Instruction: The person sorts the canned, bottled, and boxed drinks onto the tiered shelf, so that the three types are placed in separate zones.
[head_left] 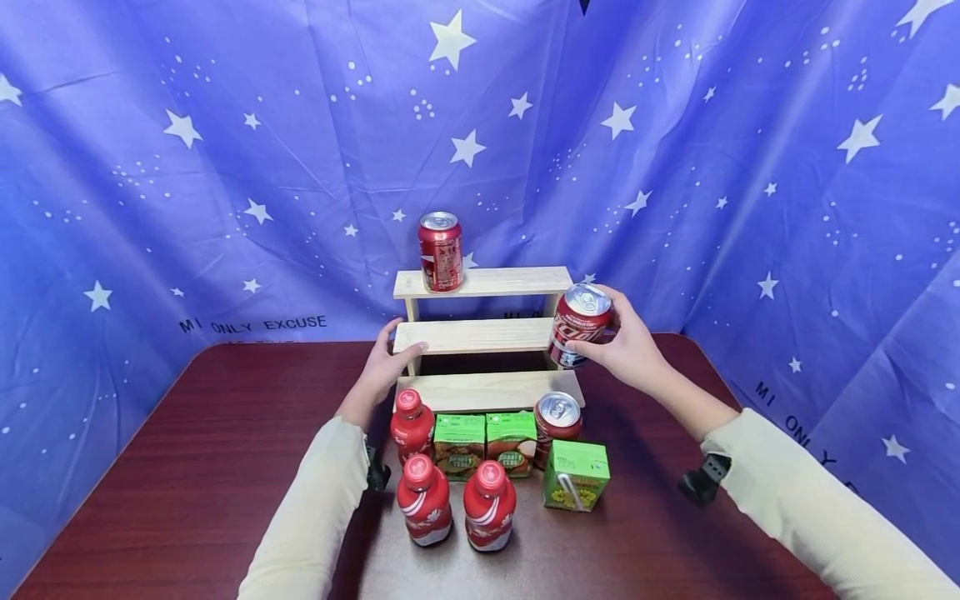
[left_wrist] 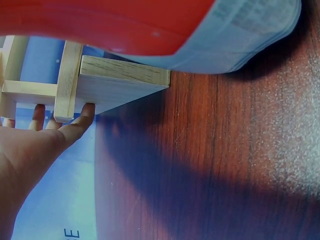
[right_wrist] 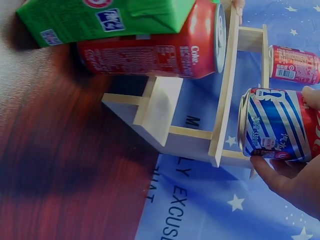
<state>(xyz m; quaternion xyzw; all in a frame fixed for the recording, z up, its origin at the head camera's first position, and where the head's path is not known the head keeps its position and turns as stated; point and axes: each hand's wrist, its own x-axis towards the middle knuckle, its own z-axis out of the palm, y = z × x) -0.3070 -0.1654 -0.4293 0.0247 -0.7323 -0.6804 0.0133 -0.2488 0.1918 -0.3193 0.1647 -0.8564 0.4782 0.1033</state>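
Note:
My right hand (head_left: 633,348) grips a red soda can (head_left: 577,323) in front of the right end of a three-tier wooden shelf (head_left: 480,336). The right wrist view shows this can's blue-and-white striped side (right_wrist: 272,120) between thumb and fingers. At the shelf's left end, my left hand (head_left: 381,367) holds the middle tier, its thumb over the board's front and its other fingers at the side. Another red soda can (head_left: 441,254) stands upright on the top tier, left of centre. Below the held can, a third soda can (head_left: 557,429) stands on the table.
Before the shelf stand several green drink cartons (head_left: 576,477) and red bottles, one bottle (head_left: 412,425) close to my left forearm and another bottle (head_left: 490,507) at the front. The dark red table (head_left: 225,467) ends at a blue star-printed curtain (head_left: 300,167) behind the shelf.

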